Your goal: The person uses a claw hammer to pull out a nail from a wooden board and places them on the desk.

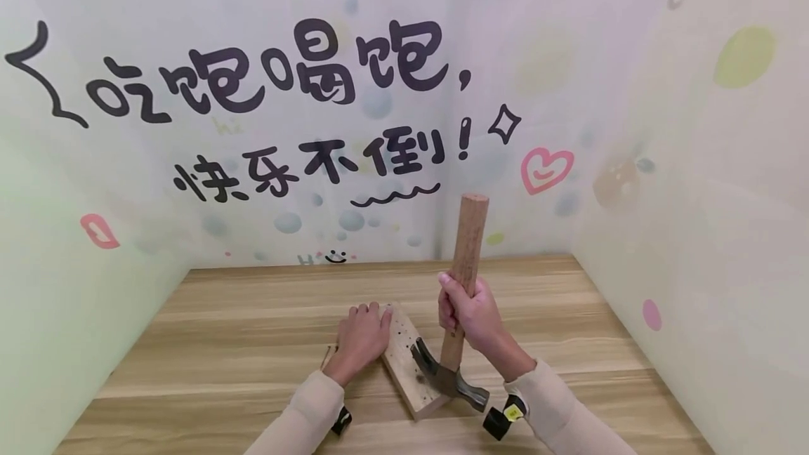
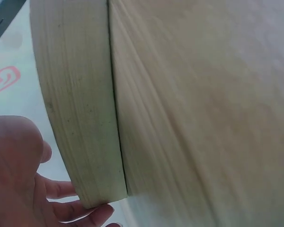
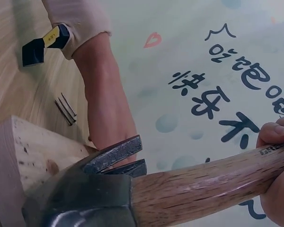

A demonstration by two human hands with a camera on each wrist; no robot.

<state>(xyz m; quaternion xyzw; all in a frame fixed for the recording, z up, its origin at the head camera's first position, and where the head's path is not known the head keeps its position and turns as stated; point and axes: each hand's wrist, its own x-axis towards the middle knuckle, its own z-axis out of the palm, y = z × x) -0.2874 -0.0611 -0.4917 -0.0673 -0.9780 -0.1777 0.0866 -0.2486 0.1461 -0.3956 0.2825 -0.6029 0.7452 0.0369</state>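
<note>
A thick wooden board (image 1: 406, 381) with several dark holes and marks lies slantwise on the table. My left hand (image 1: 363, 339) holds its far end; in the left wrist view the fingers (image 2: 68, 210) bend round the board's end. Midway up the wooden handle of a claw hammer (image 1: 470, 244), my right hand (image 1: 474, 311) grips it with the handle pointing up. The steel hammer head (image 3: 92, 201) is down at the board's near right side, claw toward the board. Whether the head touches the wood I cannot tell.
A few loose nails (image 3: 65, 109) lie on the wood-grain table (image 1: 240, 343) to the left of the board, close to the left forearm. Printed wall panels (image 1: 379, 230) stand behind and on both sides of the table. Each wrist wears a small black device (image 1: 497, 423).
</note>
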